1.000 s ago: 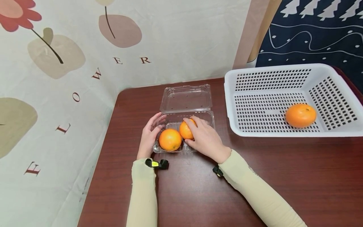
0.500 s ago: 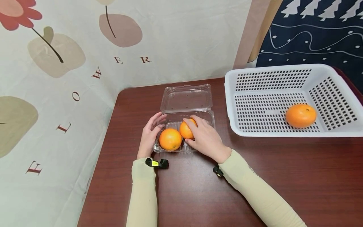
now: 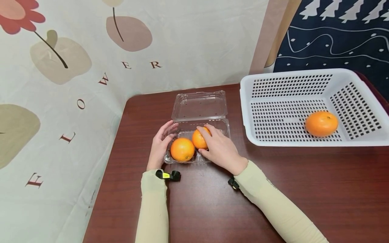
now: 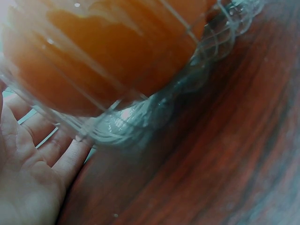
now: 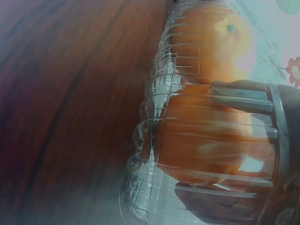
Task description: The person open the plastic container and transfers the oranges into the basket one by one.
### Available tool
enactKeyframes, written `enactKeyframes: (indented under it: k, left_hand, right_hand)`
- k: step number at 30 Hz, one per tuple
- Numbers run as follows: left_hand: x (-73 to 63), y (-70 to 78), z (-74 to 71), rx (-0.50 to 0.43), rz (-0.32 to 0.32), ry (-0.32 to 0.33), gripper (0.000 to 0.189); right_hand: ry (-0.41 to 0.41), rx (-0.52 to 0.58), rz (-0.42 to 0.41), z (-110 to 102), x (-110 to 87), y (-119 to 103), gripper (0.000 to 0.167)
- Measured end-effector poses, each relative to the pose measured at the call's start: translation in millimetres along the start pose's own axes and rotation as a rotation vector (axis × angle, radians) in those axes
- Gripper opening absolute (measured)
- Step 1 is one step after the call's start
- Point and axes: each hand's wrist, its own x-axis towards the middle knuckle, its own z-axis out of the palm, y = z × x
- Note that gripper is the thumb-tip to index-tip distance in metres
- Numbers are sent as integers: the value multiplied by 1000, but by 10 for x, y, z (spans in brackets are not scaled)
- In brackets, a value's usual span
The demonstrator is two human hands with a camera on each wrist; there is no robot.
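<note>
Head: bright, even light is falling, dark reddish-brown wooden table (image 3: 206,202) is showing soft sheen | Left wrist: dimmer, whitish haze is covering upper left, clear plastic box (image 4: 136,126) is looking blurred | Right wrist: glare is bleaching the farther round orange fruit (image 5: 211,44)

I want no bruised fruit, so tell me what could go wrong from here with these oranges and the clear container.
The gripped orange sits close against the other orange, so moving the right hand might knock that one and set it rolling.
The clear container looks thin, and the left hand only rests relaxed at its side, so a pull might drag or tip it.
The open lid could swing if the container shifts.
</note>
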Motion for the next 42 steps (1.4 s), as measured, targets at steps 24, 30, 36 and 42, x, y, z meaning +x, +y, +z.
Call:
enactKeyframes:
  k: [24,30,36,42]
  left_hand:
    - [7,-14,-4,-2,5,-7,46]
    - [2,-3,-2,3,2,-4,46]
    - [3,-11,-8,10,-1,-1,46]
    - [33,-90,-38,-4,-3,3,46]
  right_hand:
    - [5,8,-20,-6,-9,6,68]
    - [11,11,-26,-11,-6,7,68]
    - [33,-4,-40,-4,-4,15,67]
    - [74,-14,-55,16,-1,26,65]
